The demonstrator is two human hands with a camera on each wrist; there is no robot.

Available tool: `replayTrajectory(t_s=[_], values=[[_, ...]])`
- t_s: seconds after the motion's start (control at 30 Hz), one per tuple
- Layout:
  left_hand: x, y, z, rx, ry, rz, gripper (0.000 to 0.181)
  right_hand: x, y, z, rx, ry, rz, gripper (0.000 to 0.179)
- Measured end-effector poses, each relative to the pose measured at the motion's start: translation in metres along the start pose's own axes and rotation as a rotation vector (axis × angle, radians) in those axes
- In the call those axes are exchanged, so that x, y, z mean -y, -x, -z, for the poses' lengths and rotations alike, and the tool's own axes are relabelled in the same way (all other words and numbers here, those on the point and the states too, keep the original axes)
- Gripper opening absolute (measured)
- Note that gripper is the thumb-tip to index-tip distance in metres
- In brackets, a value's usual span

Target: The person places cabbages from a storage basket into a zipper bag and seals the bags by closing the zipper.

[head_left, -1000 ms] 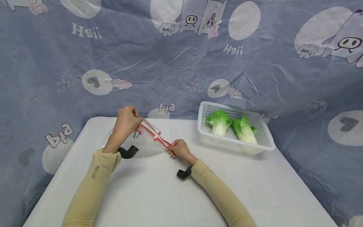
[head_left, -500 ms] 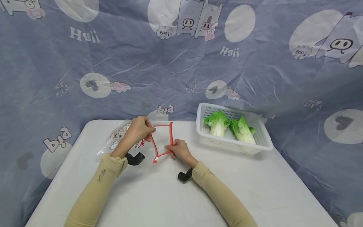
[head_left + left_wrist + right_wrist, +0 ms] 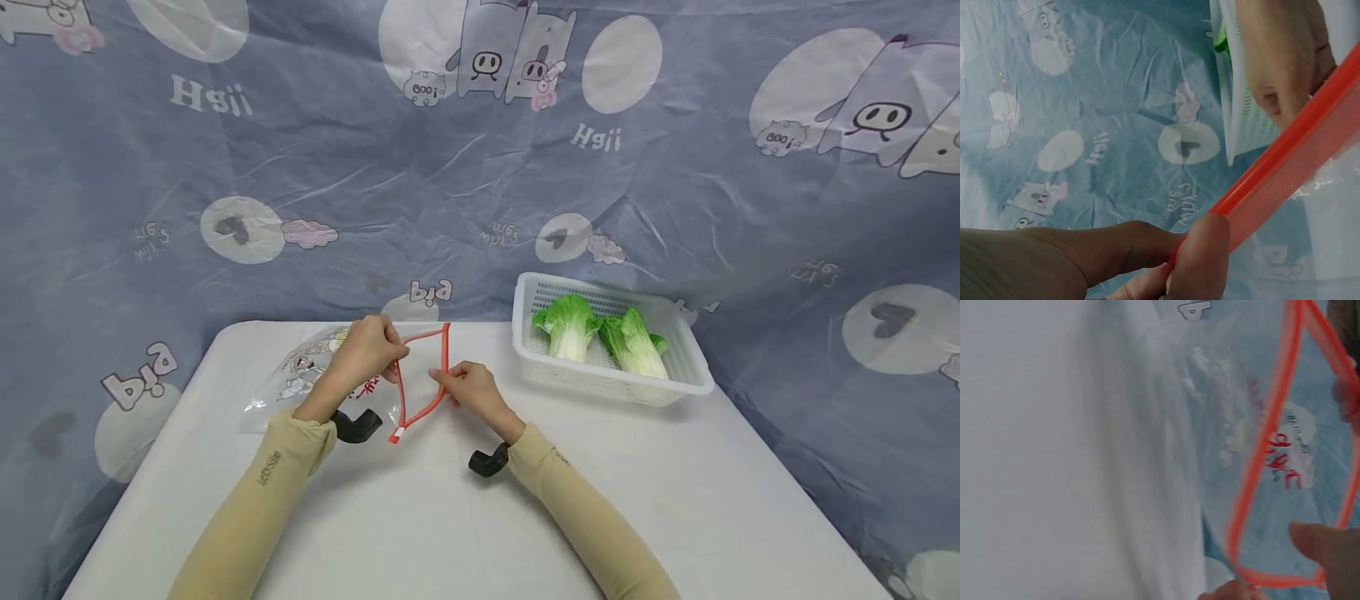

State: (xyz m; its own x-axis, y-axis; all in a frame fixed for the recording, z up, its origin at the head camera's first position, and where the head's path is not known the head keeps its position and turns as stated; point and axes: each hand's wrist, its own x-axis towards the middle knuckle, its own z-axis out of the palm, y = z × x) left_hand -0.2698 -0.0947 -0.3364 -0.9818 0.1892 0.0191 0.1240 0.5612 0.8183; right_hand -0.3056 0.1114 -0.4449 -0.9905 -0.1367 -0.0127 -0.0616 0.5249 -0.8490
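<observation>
A clear plastic zipper bag with printed pictures and a red zipper rim is held up over the far left part of the table. Its mouth is spread into a wide loop, with a small white piece on the near corner. My left hand pinches the left side of the rim between thumb and fingers; the left wrist view shows the red strip running out of that pinch. On the opposite side my right hand holds the rim, its thumb at the opening and fingertips outside.
A white perforated basket stands at the back right of the white table. Two leafy green cabbages, one upright-leaning and one slanted, lie in it. A patterned blue cloth hangs behind the table.
The zipper rim went from a narrow slit to a wide loop. My left hand came down and a little right; the bag body now spreads out to the left behind it.
</observation>
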Motion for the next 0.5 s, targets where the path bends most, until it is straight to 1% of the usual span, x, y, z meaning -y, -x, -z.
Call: replayTrajectory(t_s=[0.13, 0.27, 0.4, 0.43, 0.5], values=[[0.002, -0.001, -0.001, -0.004, 0.017, 0.01, 0.01, 0.019, 0.003, 0.034, -0.013, 0.065, -0.041, 0.037], [0.003, -0.003, -0.003, 0.019, 0.015, 0.012, 0.011, 0.037, 0.007, 0.079, -0.005, 0.085, -0.064, 0.029], [0.004, -0.004, -0.005, 0.035, 0.009, 0.012, 0.01, 0.05, 0.006, 0.126, 0.055, 0.118, -0.093, 0.033], [0.004, -0.005, -0.005, 0.035, 0.015, 0.014, 0.01, 0.052, 0.004, 0.137, 0.07, 0.128, -0.099, 0.035], [0.004, -0.006, -0.005, 0.037, 0.03, 0.018, 0.01, 0.05, -0.002, 0.159, 0.09, 0.151, -0.113, 0.034]])
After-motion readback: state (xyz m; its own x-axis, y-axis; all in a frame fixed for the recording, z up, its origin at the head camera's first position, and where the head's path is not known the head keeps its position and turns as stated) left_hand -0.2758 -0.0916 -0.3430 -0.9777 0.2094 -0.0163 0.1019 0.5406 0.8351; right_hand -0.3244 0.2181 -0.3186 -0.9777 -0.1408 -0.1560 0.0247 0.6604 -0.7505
